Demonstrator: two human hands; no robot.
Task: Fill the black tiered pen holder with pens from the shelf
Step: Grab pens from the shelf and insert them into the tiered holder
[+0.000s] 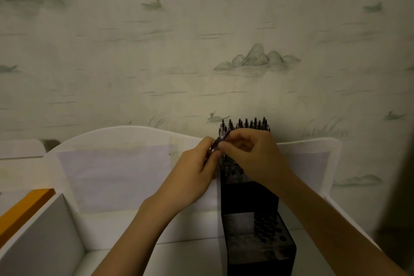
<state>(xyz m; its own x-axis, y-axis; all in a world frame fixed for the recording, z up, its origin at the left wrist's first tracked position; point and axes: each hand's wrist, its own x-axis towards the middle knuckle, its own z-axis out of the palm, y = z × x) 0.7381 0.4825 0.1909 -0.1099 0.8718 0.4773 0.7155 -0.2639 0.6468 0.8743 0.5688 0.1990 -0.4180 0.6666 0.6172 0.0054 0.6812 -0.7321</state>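
Observation:
The black tiered pen holder point(257, 240) stands on the white shelf, right of centre. Its low front tier shows several empty round holes. Several dark pens point(251, 123) stand upright in the high back tier against the wall. My left hand point(195, 172) and my right hand point(251, 154) meet just over the back tier's left side. Both pinch one dark pen point(220, 141), which lies tilted with its top up and to the right. My right hand covers much of the back tier.
A white shelf unit with a curved back panel point(125, 139) runs behind the hands. A white divider wall point(47, 228) rises at the lower left, with an orange-edged object point(24, 208) beyond it. Patterned wallpaper fills the upper view.

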